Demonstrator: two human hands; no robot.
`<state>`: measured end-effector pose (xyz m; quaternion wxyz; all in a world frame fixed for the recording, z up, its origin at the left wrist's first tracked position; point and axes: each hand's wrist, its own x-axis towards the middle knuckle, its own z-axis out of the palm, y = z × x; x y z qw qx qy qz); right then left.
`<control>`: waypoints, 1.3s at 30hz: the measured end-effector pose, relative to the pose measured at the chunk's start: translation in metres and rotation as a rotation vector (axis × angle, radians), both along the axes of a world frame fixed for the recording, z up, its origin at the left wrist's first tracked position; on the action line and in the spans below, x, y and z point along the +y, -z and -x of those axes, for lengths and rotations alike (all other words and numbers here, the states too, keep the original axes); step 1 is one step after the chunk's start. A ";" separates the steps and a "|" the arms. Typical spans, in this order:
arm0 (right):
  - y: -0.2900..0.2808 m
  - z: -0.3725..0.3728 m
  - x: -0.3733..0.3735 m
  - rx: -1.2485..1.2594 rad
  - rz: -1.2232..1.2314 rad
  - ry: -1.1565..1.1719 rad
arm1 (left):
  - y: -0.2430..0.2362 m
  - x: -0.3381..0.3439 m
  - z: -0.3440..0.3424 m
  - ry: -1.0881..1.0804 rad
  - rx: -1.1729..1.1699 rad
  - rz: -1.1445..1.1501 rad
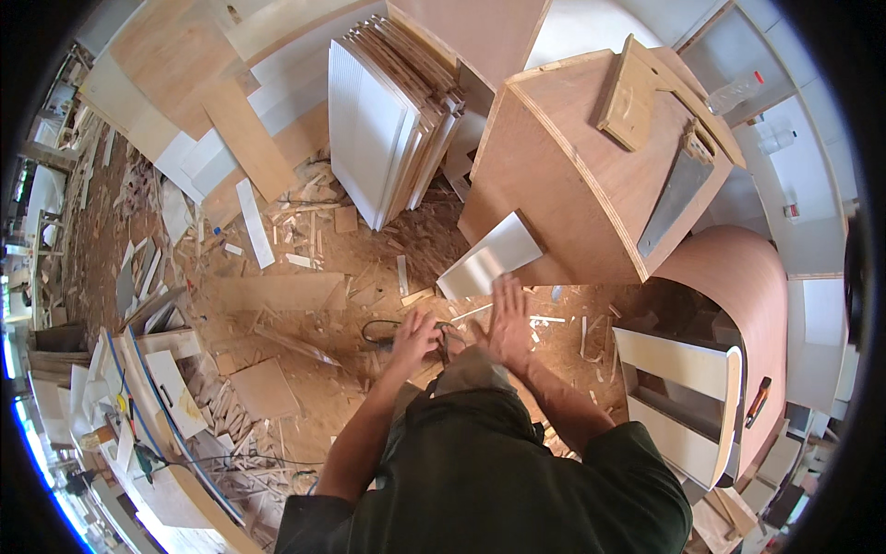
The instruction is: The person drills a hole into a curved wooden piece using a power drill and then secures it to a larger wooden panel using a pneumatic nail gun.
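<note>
My right hand (509, 325) is stretched out flat, fingers straight and pointing away from me. Its fingertips reach the near edge of a white rectangular panel (491, 256); whether they touch it I cannot tell. The panel slants beside the base of a large plywood box (554, 175). To the left, my left hand (417, 340) is held in front of my body with its fingers curled in. Anything inside those fingers is hidden. A thin dark cord (377, 325) loops on the floor beside it.
A handsaw (678, 198) and an L-shaped wooden piece (637, 97) lie on the box. White panels (374, 138) stand stacked ahead. A curved plywood cabinet (738, 277) stands right, with a utility knife (759, 402) on it. Scraps (268, 369) litter the floor.
</note>
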<state>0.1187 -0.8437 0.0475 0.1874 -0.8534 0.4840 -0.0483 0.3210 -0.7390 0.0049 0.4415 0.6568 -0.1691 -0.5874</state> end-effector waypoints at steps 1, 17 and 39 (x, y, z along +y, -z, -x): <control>-0.007 -0.001 0.001 -0.090 -0.077 -0.066 | 0.002 -0.020 0.015 0.021 -0.048 0.019; 0.054 -0.013 -0.094 0.135 -0.387 0.089 | 0.035 0.002 0.001 -0.108 -0.351 -0.101; -0.142 0.050 -0.025 0.019 -0.368 -0.142 | 0.145 0.004 -0.019 0.523 -0.759 0.077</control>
